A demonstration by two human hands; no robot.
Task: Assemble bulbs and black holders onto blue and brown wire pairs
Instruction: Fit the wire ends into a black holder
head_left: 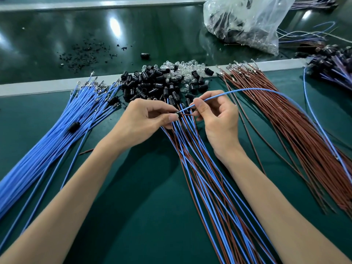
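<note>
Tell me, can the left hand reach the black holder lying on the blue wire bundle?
Probably yes: the black holder sits uncovered near the left hand, but that hand pinches a small black part now.

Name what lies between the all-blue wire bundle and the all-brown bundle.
Head view: the left hand and right hand, a fan of mixed blue and brown wires, and beyond them a heap of black holders and clear bulbs.

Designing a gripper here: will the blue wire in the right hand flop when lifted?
Probably springy rather than limp: the blue wire holds a smooth arch from the right hand. Likely light; fingertips alone carry it.
</note>
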